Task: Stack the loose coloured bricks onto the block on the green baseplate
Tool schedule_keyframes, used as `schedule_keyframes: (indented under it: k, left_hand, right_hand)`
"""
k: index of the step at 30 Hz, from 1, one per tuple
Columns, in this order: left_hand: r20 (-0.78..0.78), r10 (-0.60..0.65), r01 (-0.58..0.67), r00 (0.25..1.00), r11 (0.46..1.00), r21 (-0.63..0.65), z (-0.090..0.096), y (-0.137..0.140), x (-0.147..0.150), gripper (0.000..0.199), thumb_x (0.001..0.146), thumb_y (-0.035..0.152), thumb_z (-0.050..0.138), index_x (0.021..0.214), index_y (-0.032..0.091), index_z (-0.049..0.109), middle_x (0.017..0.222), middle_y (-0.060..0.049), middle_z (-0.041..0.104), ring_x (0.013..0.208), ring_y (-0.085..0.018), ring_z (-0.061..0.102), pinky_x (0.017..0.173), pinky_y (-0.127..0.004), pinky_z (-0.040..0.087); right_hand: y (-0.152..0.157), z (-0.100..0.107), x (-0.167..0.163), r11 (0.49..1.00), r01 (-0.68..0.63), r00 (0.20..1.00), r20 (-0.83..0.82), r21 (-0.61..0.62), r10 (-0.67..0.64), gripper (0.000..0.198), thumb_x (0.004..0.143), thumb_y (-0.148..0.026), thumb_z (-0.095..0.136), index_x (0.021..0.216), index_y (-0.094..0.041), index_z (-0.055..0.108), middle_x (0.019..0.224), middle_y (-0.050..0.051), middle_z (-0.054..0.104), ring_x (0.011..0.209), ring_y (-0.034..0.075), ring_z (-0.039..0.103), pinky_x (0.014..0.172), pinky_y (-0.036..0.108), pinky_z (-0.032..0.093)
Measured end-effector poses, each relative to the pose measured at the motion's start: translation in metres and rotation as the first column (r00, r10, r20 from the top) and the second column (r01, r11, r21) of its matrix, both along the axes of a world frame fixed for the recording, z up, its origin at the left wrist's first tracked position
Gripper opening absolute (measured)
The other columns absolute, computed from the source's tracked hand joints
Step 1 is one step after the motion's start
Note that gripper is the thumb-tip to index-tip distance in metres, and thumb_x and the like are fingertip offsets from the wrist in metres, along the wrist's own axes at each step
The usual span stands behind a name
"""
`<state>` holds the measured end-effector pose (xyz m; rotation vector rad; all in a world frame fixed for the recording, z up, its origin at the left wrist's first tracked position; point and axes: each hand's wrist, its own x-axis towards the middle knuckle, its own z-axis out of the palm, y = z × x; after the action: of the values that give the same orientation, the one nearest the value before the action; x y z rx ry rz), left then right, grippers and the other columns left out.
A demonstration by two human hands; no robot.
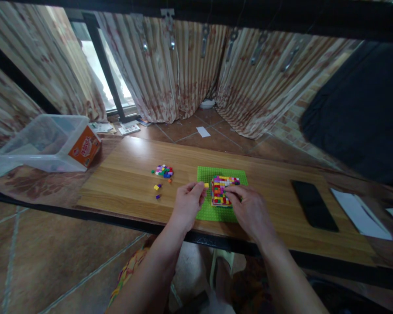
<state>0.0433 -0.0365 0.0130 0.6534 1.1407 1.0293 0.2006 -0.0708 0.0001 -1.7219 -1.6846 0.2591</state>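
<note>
A green studded baseplate [205, 213] lies on the wooden board, and a block built of many coloured toy bricks [220, 189] stands on it. Pinched between the thumb and finger of my left hand [191, 201] is a yellow brick [206, 185], just left of the block. My right hand [249, 207] reaches over the block from the right. Its fingers are closed together at the block's top, and whatever they may hold is hidden beneath the fingertips. Left of the baseplate lies a small pile of loose bricks [164, 171], with a yellow brick [156, 187] and a purple brick [157, 197] nearer me.
A clear plastic bin [46, 152] with an orange label stands at the far left. To the right, a black phone [314, 205] rests on the wooden board [124, 174], beside white paper [360, 213]. Striped curtains [157, 74] hang behind the table.
</note>
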Motion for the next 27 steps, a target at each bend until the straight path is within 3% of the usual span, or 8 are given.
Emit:
schedule_keyframes:
  k: [10,17,27]
  left_hand:
    - [-0.015,-0.013,0.013,1.0,1.0,0.027,-0.0046,0.0012,0.0004,0.032,0.064,0.044,0.072,0.061,0.014,0.061,0.055,0.002,0.051,0.047,-0.006,0.039,0.043,-0.019,0.019]
    - [-0.032,-0.025,0.026,0.999,0.999,0.031,-0.0056,0.0008,0.0006,0.03,0.065,0.043,0.071,0.063,0.014,0.063,0.057,0.002,0.052,0.047,-0.006,0.04,0.043,-0.02,0.02]
    - [-0.046,-0.022,0.024,0.999,0.999,0.041,-0.0067,0.0015,0.0004,0.028,0.068,0.041,0.068,0.064,0.014,0.062,0.057,0.001,0.052,0.048,-0.007,0.04,0.043,-0.02,0.021]
  right_hand:
    - [-0.0002,-0.0025,0.0005,0.999,-0.016,1.0,-0.007,0.031,0.016,0.021,0.086,-0.026,0.055,0.084,-0.026,0.076,0.087,0.005,0.075,0.082,0.024,0.066,0.08,0.04,0.048]
    - [0.0021,-0.0029,-0.0017,0.996,0.079,0.994,-0.074,-0.032,-0.081,0.019,0.083,-0.03,0.058,0.079,-0.024,0.075,0.079,0.004,0.075,0.072,0.023,0.067,0.069,0.036,0.048]
    - [-0.0007,-0.0028,0.0039,0.988,0.144,0.975,-0.165,-0.059,-0.152,0.019,0.082,-0.036,0.06,0.08,-0.023,0.073,0.081,0.005,0.075,0.072,0.023,0.068,0.068,0.034,0.048]
